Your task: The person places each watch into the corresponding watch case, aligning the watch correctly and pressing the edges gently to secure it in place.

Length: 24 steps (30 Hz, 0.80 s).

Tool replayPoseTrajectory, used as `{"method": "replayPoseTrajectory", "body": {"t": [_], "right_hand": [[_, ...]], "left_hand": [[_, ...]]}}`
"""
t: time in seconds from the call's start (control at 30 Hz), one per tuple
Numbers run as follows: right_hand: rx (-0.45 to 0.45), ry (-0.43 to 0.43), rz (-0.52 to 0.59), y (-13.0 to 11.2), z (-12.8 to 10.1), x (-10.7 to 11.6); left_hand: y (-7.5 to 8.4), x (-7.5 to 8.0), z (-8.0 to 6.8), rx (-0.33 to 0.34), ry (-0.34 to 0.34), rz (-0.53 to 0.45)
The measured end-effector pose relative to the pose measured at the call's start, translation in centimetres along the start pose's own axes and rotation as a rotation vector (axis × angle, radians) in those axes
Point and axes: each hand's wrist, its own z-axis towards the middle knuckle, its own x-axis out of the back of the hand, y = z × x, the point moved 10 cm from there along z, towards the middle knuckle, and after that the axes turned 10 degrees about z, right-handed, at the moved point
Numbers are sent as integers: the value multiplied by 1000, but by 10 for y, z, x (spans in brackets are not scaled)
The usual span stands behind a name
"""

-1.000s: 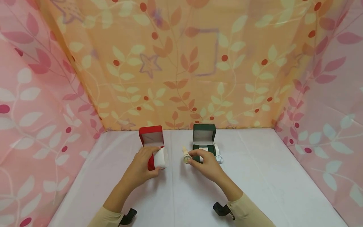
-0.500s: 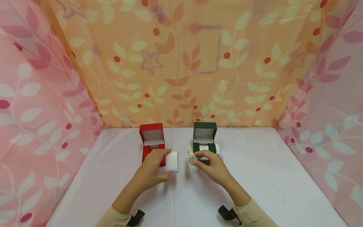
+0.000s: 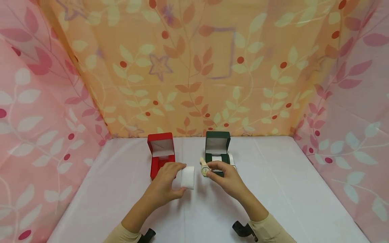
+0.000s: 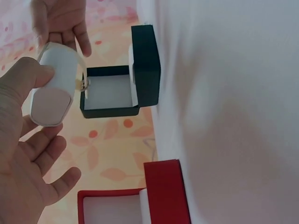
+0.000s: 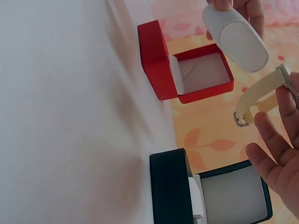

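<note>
My left hand (image 3: 165, 184) pinches a white watch cushion (image 3: 187, 177) between thumb and fingers, held above the table in front of the red watch box (image 3: 160, 136). Close on its right, my right hand (image 3: 228, 178) pinches a cream wristwatch (image 3: 205, 170) by its case. The watch's buckled strap (image 5: 254, 93) forms a loop in the right wrist view, apart from the end of the cushion (image 5: 243, 46). Lid up, the red box has its inner slot bare. Behind my right hand stands the green watch box (image 3: 217, 135), lid raised, with a white cushion (image 3: 216, 158) inside.
A white watch (image 3: 231, 159) lies against the right side of the green box, partly hidden by my right hand. White cloth covers the table (image 3: 273, 175). Patterned curtains (image 3: 194, 67) enclose it at the back and both sides.
My left hand has lifted the white cushion out of the red box and moved it right, towards the watch. My right hand has shifted slightly right and still holds the cream watch.
</note>
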Motion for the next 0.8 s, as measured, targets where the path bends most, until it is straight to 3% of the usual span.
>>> {"method": "replayPoseTrajectory", "body": {"t": [0.2, 0.37, 0.8], "right_hand": [[-21, -32, 28, 1, -1, -7], [-7, -59, 26, 3, -1, -11], [23, -108, 0, 0, -4, -18]], "left_hand": [[10, -7, -3, -69, 7, 17], [16, -12, -4, -81, -12, 11], [25, -9, -4, -154, 73, 42]]}}
